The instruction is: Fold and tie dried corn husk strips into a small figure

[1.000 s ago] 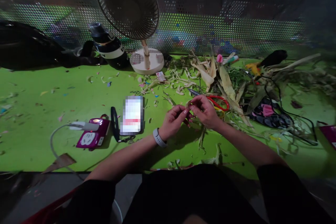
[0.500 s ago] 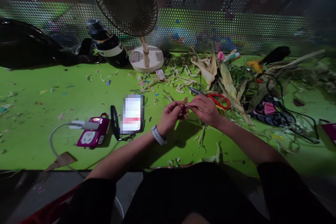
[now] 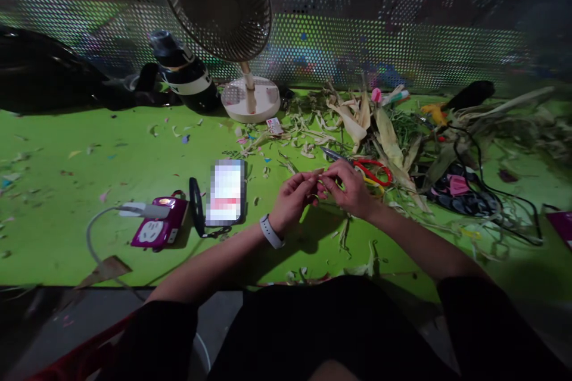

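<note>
My left hand (image 3: pixel 292 196), with a pale watch band (image 3: pixel 271 232) at its wrist, is closed in a pinch above the green table. Its fingertips meet those of my right hand (image 3: pixel 346 187), which is pinched too. Between them is a small tan piece that looks like dried corn husk, mostly hidden by the fingers. Just behind my right hand lie scissors (image 3: pixel 373 171) with red handles, blades pointing back left. Dried corn husks (image 3: pixel 388 134) are heaped beyond them.
A phone (image 3: pixel 226 193) lies left of my hands, beside a purple power bank (image 3: pixel 161 223) with a cable. A fan (image 3: pixel 250 101) and a dark bottle (image 3: pixel 190 80) stand at the back. Black cord (image 3: pixel 480 158) and husk scraps (image 3: pixel 344 235) litter the right side. Perforated metal (image 3: pixel 313 30) rises behind.
My right fingers have turned and closed in over the small tan piece, which showed more plainly before. The view has shifted very slightly.
</note>
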`<act>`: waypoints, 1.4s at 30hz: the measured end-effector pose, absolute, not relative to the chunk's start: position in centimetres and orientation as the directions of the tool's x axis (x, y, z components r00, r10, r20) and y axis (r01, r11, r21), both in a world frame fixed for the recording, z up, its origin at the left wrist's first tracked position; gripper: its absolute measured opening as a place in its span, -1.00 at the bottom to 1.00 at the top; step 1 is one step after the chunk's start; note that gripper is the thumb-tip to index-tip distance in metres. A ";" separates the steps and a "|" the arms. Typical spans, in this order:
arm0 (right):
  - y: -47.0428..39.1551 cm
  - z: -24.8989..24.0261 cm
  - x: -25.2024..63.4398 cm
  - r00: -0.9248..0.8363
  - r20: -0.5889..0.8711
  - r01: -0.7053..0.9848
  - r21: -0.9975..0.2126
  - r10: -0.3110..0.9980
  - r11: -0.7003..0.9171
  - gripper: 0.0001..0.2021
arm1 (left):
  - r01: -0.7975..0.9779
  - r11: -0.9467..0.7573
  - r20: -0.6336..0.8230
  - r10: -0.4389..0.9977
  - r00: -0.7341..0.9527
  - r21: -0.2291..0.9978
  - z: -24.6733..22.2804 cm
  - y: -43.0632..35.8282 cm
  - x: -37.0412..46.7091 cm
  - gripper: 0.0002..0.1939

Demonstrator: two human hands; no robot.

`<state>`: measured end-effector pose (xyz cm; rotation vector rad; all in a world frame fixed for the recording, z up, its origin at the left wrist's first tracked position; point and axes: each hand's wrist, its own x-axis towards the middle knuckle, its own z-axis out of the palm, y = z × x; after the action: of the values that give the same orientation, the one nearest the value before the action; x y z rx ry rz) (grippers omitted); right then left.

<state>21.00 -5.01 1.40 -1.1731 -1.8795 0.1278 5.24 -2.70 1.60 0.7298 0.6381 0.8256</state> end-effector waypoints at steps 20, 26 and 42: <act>-4.3 0.8 21.7 -0.247 0.718 0.689 -0.342 0.651 0.638 -0.95 | -0.466 0.572 -0.319 0.796 0.515 0.675 2.1 -2.5 5.3 -0.85; -4.2 1.0 21.7 -0.348 0.760 0.736 -0.141 0.549 0.662 -0.95 | -0.461 0.635 -0.359 0.752 0.553 0.620 2.8 -2.8 5.3 -0.85; -4.6 0.9 21.3 -0.148 0.651 0.654 -0.500 0.744 0.568 -0.90 | -0.342 0.446 -0.213 0.812 0.543 0.827 1.5 -3.4 5.3 -0.71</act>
<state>21.28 -4.63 0.88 -1.1374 -1.8602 0.1212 5.34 -3.36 1.48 0.8172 0.6651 0.7839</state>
